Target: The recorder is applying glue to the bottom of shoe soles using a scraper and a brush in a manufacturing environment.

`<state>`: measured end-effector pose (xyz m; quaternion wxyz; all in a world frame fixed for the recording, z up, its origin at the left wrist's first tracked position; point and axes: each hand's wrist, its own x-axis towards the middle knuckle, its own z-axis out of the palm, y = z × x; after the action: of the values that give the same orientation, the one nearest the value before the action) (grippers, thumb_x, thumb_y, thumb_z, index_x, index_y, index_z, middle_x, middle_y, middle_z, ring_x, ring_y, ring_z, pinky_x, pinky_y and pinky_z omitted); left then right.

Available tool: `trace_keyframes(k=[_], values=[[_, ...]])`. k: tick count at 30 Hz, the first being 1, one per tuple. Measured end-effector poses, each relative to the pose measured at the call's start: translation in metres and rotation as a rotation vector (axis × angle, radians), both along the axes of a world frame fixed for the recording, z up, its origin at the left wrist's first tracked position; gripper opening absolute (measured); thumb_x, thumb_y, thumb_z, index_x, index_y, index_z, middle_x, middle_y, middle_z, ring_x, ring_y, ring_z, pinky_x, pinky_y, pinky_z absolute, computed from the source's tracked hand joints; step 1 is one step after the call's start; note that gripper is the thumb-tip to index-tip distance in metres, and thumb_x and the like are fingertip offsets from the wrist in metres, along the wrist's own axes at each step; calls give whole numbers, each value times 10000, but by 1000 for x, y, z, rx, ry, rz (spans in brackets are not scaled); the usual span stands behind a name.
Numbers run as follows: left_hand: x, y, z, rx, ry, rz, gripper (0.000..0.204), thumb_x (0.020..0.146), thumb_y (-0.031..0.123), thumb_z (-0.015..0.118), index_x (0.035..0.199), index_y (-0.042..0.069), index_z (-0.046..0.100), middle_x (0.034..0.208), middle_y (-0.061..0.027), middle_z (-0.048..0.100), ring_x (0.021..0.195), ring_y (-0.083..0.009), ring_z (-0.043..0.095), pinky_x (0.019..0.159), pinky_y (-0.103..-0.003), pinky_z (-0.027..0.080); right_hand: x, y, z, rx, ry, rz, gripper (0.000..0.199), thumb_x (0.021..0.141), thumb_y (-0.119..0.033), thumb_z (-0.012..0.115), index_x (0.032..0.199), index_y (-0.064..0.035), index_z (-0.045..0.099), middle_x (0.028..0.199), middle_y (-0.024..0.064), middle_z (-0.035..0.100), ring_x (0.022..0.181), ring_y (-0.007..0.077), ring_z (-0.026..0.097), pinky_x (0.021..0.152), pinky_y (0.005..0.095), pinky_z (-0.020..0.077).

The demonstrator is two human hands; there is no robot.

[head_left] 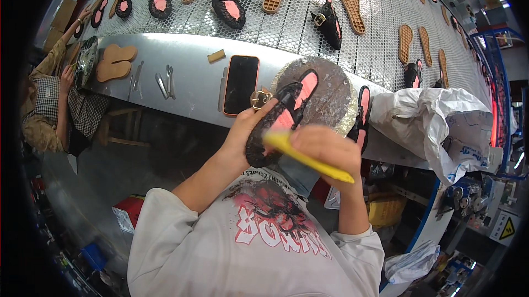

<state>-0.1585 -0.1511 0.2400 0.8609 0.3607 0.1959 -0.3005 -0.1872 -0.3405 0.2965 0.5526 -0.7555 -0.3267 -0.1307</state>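
My left hand (241, 136) is closed round the side of a black sandal upper (284, 119) with a pink underside and a gold buckle (259, 99). The sandal is tilted, its narrow end lying over a round, stained work block (333, 95). My right hand (330, 151) grips a yellow brush (317, 163), its blurred tip at the sandal's pink underside. Another black sandal upper (361, 115) with pink on it lies just right of the block.
A phone (242, 84), a tan block (216, 56), metal tools (165, 83) and tan sole pieces (115, 61) lie on the metal bench (187, 54). Beyond, a mesh conveyor (300, 32) carries brown soles and sandal uppers. A white sack (430, 120) is at right; a co-worker (49, 98) sits far left.
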Motion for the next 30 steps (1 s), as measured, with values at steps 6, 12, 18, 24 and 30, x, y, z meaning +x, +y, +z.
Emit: trace_keyframes(k=[6,12,18,24,30], values=[[5,-5,9,-52,-70,39,354,995,291,556,1149,-24,610,949,-166,705,756,-213,703,642,-334,586,-15,0,-3,8,77,146,188,739,-7,735,918,43,707,917,161,717,843,300,703,763,359,564],[2,-14,16,-165,-77,165,345,999,293,547,1134,-18,609,942,-170,698,763,-242,703,652,-353,595,-17,-2,-17,104,311,-125,170,764,49,717,932,59,694,924,162,720,861,281,702,788,338,548],[4,-19,14,-203,-156,204,328,999,169,458,1241,-29,557,1058,-181,678,890,-263,700,776,-371,598,-14,9,-19,100,63,-396,170,816,34,703,983,61,688,922,152,720,876,263,698,802,335,543],[-1,-21,12,10,-153,140,338,1013,265,506,1173,-22,588,1020,-174,687,872,-251,704,767,-348,597,-25,-5,-5,114,152,57,162,800,-21,738,924,75,695,894,154,716,816,227,696,769,329,545],[-1,-23,24,47,-68,217,245,959,240,632,989,-3,642,816,-62,678,641,-133,656,581,-274,545,-17,-12,-11,221,270,-576,153,808,15,709,954,56,698,931,149,720,834,215,697,769,294,531]])
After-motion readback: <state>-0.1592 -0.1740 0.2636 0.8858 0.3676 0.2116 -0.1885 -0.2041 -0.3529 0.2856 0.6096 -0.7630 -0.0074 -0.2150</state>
